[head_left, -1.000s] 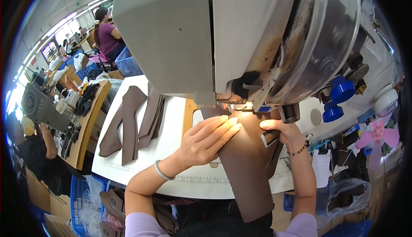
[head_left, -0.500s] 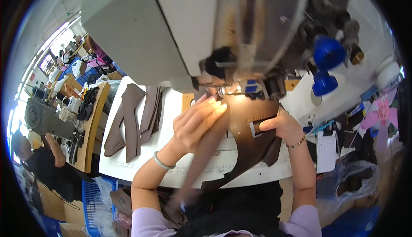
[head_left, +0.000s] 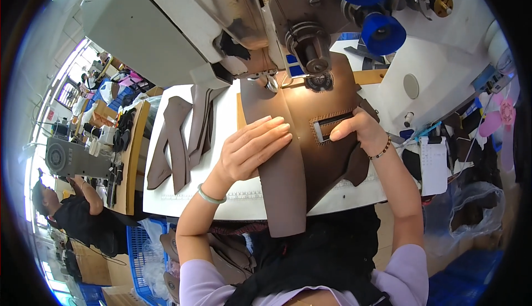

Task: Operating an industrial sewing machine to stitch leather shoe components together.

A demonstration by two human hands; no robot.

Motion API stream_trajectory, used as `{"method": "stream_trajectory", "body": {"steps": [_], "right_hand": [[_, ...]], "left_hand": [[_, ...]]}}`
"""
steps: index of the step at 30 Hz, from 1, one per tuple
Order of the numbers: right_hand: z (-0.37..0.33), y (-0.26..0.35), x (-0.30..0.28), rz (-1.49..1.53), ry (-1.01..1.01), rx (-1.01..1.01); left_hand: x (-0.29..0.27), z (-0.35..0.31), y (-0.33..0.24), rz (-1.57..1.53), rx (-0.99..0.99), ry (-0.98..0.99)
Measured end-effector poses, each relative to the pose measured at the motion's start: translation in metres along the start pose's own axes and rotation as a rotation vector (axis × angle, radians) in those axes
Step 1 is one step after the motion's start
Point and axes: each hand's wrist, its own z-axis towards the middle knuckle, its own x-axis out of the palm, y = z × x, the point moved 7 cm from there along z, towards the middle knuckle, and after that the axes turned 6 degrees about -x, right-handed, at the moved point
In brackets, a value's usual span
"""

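A brown leather-like panel lies under the head of a sewing machine, and its near part hangs over the table's front edge. Along its left side runs a long brown strip, its rounded upper end beneath the presser area. My left hand rests on this strip with fingers stretched flat and close together. My right hand grips the panel's right side. Its thumb is on top, beside a stitched rectangular slot with a metal frame; the other fingers are hidden.
More brown strips lie on the white table at the left. A blue basket with plastic bags stands below. Clipped papers and a pink fan are at the right. A person sits farther left.
The strip, blurred and slanting before, now lies straight along the panel. My left hand has come away from the needle area and flattened. The panel reaches farther under the machine head; the view has shifted.
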Motion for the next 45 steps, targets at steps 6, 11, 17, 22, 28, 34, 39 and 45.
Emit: {"method": "stream_trajectory", "body": {"steps": [6, 11, 17, 22, 28, 34, 39, 45], "right_hand": [[0.002, -0.001, -0.003, -0.021, 0.033, -0.021], [0.003, 0.004, -0.001, -0.033, 0.022, -0.042], [0.006, -0.001, -0.007, -0.055, 0.077, -0.076], [0.005, 0.000, -0.009, -0.067, 0.078, -0.071], [-0.004, -0.005, -0.012, -0.022, -0.007, 0.024], [-0.055, -0.038, -0.021, 0.566, -0.194, 0.205], [-0.078, -0.043, -0.014, 0.133, -0.280, 0.129], [-0.063, -0.030, -0.005, 0.171, -0.085, -0.014]], "left_hand": [[0.006, -0.005, -0.002, 0.099, 0.163, -0.042], [0.010, -0.010, -0.004, 0.161, 0.230, -0.132], [0.012, -0.014, -0.002, 0.220, 0.270, -0.133], [0.014, -0.013, -0.002, 0.220, 0.269, -0.138], [0.022, -0.013, -0.003, 0.214, 0.275, -0.171], [0.017, -0.014, -0.004, 0.244, 0.288, -0.217], [0.016, -0.014, -0.001, 0.205, 0.265, -0.203], [0.018, -0.014, -0.005, 0.245, 0.280, -0.189]]}}
